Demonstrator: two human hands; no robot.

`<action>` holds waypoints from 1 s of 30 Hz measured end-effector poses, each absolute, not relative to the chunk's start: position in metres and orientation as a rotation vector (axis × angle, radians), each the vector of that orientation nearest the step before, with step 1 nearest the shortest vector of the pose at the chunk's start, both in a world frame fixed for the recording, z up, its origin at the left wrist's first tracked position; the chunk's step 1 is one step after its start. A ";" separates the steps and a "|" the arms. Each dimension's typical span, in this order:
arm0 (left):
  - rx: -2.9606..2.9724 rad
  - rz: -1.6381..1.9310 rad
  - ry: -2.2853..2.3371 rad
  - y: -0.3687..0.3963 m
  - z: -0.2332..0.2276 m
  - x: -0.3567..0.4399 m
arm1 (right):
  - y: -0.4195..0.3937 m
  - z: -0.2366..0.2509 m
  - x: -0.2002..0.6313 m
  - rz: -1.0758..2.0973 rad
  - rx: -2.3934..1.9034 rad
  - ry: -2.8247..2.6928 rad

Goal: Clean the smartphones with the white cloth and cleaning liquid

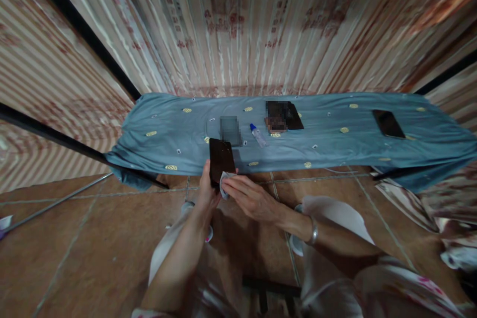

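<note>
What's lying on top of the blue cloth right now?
On the blue cloth: a small bottle, a dark phone, another dark flat item and two blurred patches. What the cloth covers is hidden.

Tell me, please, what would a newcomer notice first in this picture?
The eye goes first to the black phone at the centre, held upright by the left hand while the right hand presses a small white cloth against its lower edge. Behind them a long table under a blue cloth carries a small blue-capped bottle in the middle and another dark phone towards the right.
</note>
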State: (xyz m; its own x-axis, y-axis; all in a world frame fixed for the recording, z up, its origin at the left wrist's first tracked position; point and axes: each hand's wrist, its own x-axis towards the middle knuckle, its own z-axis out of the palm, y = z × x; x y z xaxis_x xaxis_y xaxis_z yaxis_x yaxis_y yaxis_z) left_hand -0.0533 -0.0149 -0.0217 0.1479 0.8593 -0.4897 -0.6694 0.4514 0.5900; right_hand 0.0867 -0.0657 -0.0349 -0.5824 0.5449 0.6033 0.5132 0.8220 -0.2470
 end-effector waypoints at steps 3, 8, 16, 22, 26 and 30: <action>0.176 1.219 0.903 -0.009 -0.020 -0.054 | -0.059 -0.040 0.095 0.076 -0.819 -2.302; 0.179 1.218 0.878 -0.007 -0.016 -0.054 | -0.038 -0.044 0.114 0.305 -1.039 -2.116; 0.241 1.069 0.902 -0.010 -0.016 -0.043 | 0.000 -0.050 0.131 1.212 -1.202 -1.107; 0.195 1.056 0.891 -0.004 -0.013 -0.028 | 0.007 -0.051 0.137 1.565 -1.008 -0.600; 0.141 1.049 0.846 0.003 -0.016 -0.016 | 0.007 -0.069 0.141 1.581 -1.014 -0.510; 0.118 1.049 0.835 0.012 -0.019 -0.002 | 0.014 -0.081 0.145 1.568 -1.032 -0.503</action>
